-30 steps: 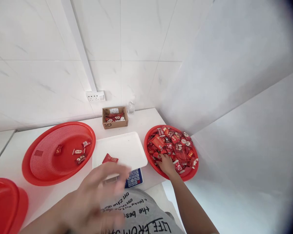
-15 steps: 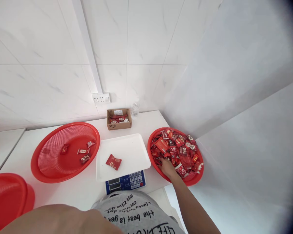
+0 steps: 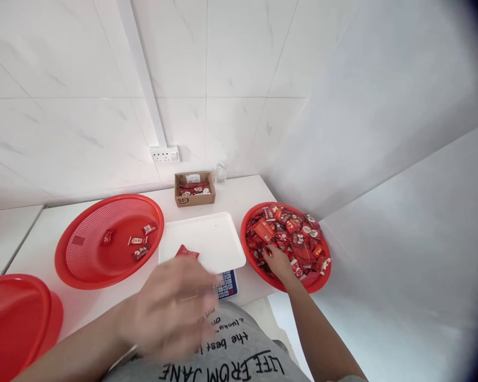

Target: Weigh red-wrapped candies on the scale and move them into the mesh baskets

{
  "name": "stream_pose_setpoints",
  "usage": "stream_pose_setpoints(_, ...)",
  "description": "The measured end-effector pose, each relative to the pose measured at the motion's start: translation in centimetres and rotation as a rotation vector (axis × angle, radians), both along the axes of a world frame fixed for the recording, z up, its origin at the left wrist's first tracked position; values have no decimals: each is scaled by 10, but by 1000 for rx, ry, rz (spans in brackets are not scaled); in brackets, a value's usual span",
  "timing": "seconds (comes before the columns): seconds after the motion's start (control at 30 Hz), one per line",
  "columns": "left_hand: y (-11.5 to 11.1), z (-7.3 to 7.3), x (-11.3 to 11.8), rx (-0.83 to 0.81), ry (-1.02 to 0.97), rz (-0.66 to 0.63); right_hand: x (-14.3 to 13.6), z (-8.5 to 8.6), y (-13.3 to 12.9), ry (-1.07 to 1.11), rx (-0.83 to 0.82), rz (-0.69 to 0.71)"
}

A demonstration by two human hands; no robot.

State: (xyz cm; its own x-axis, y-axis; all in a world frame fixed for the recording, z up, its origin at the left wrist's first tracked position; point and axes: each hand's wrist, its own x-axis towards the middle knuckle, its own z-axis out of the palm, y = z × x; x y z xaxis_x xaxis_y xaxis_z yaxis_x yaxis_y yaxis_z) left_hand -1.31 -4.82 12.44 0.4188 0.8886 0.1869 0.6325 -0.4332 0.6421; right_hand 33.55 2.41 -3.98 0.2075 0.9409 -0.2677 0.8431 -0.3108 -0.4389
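Observation:
My right hand (image 3: pixel 276 261) reaches into the red basket of packets (image 3: pixel 247 249) on the right, its fingers bent down among the red wrapped packets (image 3: pixel 298 246); what they hold, if anything, is hidden. My left hand (image 3: pixel 177 305) is blurred by motion above the front of the scale (image 3: pixel 225 286), and its fingers cannot be made out clearly. On the white tray (image 3: pixel 219 239) lies one red packet (image 3: pixel 188 251), partly covered by my left hand. Another red basket (image 3: pixel 103 265), left of the tray, holds several small packets (image 3: pixel 137 240).
Behind the tray stands a cardboard box (image 3: pixel 195 199) with red packets inside, beside a clear plastic bottle (image 3: pixel 220 173). A further red basket (image 3: pixel 24 318) is at the lower left. A wall socket (image 3: pixel 164 154) sits on the tiled wall; another wall rises at the right.
My left hand has come into view and moved in front of the tray. My right hand has shifted slightly within the packet basket. The view has tilted a little downward.

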Motion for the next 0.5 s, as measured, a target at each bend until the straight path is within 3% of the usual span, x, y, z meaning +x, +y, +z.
stream_pose_setpoints(0.07,36,-4,10,0,6,-94,-2,8,2,16,99,-72)
stream_pose_setpoints(0.1,52,-13,13,-16,34,-15,-5,13,4,36,159,-101)
stream_pose_setpoints(0.2,83,-62,12,-98,176,75,-21,30,10,165,298,-171)
stream_pose_setpoints(0.27,87,-97,4,-135,268,44,-37,40,15,278,348,-191)
stream_pose_setpoints(0.33,83,-124,-4,-130,304,36,-56,48,22,378,396,-175)
stream_pose_setpoints(0.4,78,-137,-9,-101,317,36,-79,53,30,505,415,-161)
stream_pose_setpoints(0.5,76,-142,-11,-62,345,18,-113,56,41,722,388,-135)
